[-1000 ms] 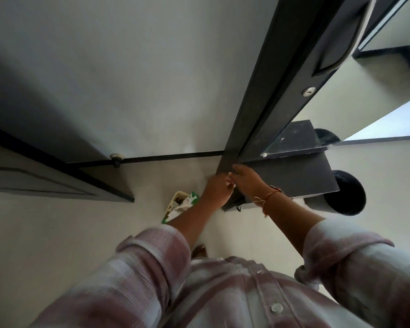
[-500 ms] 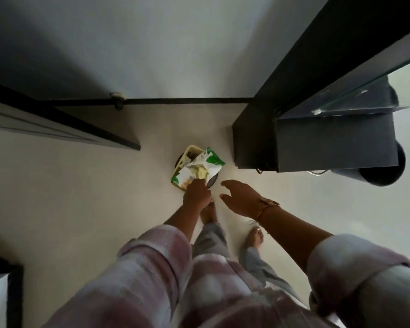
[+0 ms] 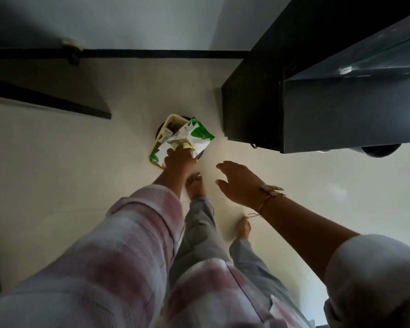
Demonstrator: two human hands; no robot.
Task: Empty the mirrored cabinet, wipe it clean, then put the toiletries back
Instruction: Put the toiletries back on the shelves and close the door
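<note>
While the left hand [image 3: 179, 158] grips a green-and-white packet [image 3: 189, 138] over the small bin [image 3: 166, 125] on the floor, the right hand [image 3: 238, 183] hangs nearby, fingers spread wide, empty.

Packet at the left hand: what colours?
White with green patches, plus some yellowish areas; the packet shows in the head view, just beyond the left hand.
</note>
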